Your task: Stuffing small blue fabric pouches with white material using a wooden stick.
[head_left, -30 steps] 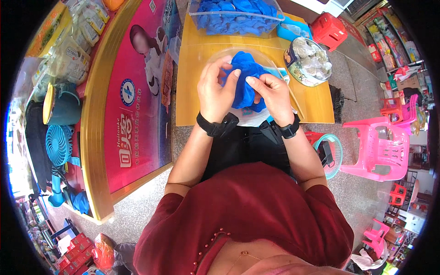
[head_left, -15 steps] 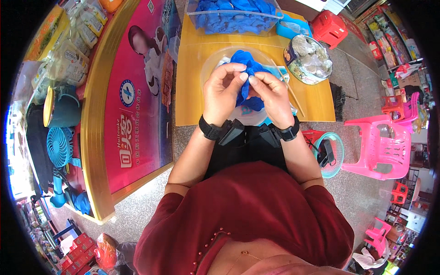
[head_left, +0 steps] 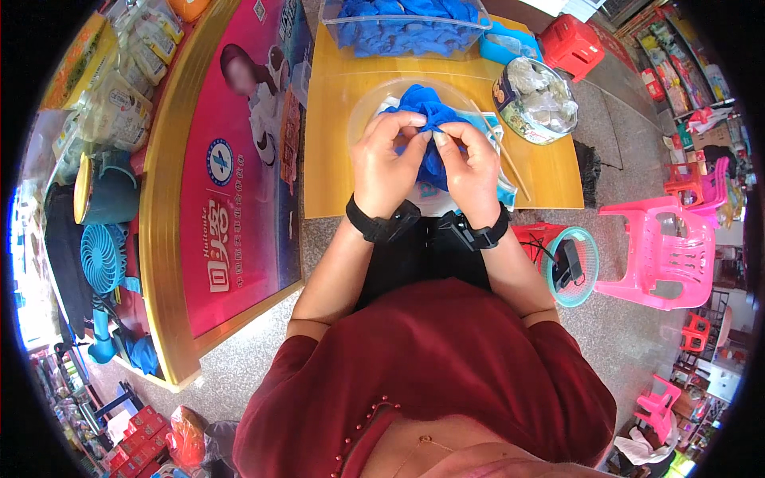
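Note:
Both of my hands meet over a round translucent basin point(head_left: 365, 103) on the yellow table. My left hand point(head_left: 390, 159) pinches a piece of thin blue fabric point(head_left: 430, 103) between thumb and fingertips. From the other side, my right hand point(head_left: 472, 167) pinches the same fabric, thumb tips nearly touching. Part of the fabric bunches up beyond my fingers, and part hangs between my palms. Whatever small detail sits between the fingertips is hidden. White and light-blue packaging point(head_left: 504, 187) lies under and beside the fabric.
Beyond the basin stands a clear bin point(head_left: 406, 36) full of blue fabric pieces. A round tin point(head_left: 534, 99) with plastic-wrapped contents and a thin wooden stick point(head_left: 510, 163) are at the right. A teal basket point(head_left: 590, 267) and pink chair point(head_left: 665, 251) stand on the floor; a counter point(head_left: 239, 175) borders the left.
My right wrist has shifted slightly left and down, bringing the hands closer together. The blue fabric is spread wider beyond my fingertips; both hands keep their pinch.

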{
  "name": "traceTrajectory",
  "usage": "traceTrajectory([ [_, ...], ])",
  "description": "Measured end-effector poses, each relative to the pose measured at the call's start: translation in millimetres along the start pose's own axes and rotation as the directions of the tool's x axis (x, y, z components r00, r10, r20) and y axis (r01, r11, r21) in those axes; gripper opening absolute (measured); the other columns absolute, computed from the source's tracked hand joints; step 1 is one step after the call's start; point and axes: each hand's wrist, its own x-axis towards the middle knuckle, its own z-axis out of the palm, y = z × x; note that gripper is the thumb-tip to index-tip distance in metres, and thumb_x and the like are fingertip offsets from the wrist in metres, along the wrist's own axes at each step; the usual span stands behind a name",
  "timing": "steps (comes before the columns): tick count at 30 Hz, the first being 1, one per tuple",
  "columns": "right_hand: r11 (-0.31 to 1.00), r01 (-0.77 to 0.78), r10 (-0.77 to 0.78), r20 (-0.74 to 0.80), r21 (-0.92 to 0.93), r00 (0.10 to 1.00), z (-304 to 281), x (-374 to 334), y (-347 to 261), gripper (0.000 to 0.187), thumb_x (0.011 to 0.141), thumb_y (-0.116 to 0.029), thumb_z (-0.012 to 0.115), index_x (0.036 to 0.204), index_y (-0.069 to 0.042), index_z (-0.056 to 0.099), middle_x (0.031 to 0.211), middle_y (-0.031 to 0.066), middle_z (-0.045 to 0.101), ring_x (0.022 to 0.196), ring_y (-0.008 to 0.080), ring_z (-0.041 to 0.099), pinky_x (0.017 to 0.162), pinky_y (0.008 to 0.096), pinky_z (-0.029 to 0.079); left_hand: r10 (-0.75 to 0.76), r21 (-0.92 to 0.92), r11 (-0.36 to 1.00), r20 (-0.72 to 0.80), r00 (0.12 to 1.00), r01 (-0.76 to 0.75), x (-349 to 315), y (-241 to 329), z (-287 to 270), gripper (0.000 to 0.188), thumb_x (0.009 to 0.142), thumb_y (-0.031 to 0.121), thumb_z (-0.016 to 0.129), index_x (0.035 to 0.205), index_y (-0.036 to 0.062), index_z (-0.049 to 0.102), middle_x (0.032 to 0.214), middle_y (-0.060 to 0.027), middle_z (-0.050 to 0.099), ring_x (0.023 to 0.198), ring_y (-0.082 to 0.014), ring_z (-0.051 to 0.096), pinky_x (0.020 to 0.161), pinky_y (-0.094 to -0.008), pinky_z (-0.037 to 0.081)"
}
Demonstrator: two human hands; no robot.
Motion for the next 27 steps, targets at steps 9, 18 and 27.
traceTrajectory([
  [9, 0.920, -0.288, 0.257, 0.143, 0.267, 0.956, 10.9, -6.1, 2.1, 0.013, 0.094, -0.011, 0.056, 0.098, 0.000, 0.059, 0.076, 0.0048, 0.058, 0.063, 0.0103, 0.056, 0.053, 0.0246, 0.047, -0.172, -0.558, 0.816, 0.014, 0.985, 0.151, -3.0, -16.7, 11.5, 0.034, 0.086, -0.011, 0.056, 0.117, 0.0035, 0.054, 0.095, -0.0059, 0.066, 0.086, -0.0102, 0.060, 0.076, -0.0235, 0.049],
  [18, 0.856, -0.432, 0.405, 0.150, 0.285, 0.902, 20.8, -0.4, 12.4, 0.012, 0.095, -0.011, 0.054, 0.096, 0.001, 0.059, 0.073, 0.0053, 0.058, 0.053, 0.0094, 0.054, 0.047, 0.0261, 0.048, -0.251, -0.647, 0.740, -0.014, 0.968, 0.182, -6.4, -17.2, 16.2, 0.025, 0.085, -0.007, 0.054, 0.107, 0.0038, 0.056, 0.097, -0.0030, 0.062, 0.080, -0.0074, 0.054, 0.069, -0.0196, 0.041],
  [27, 0.857, -0.388, 0.355, 0.158, 0.340, 0.922, 14.9, -2.6, 10.1, 0.010, 0.094, -0.009, 0.054, 0.093, 0.000, 0.058, 0.072, 0.0045, 0.057, 0.055, 0.0088, 0.054, 0.048, 0.0243, 0.045, -0.267, -0.635, 0.712, 0.152, 0.952, 0.301, -3.4, -14.5, 12.9, 0.031, 0.078, -0.011, 0.054, 0.105, 0.0053, 0.054, 0.086, 0.0005, 0.056, 0.076, -0.0073, 0.051, 0.067, -0.0203, 0.040],
])
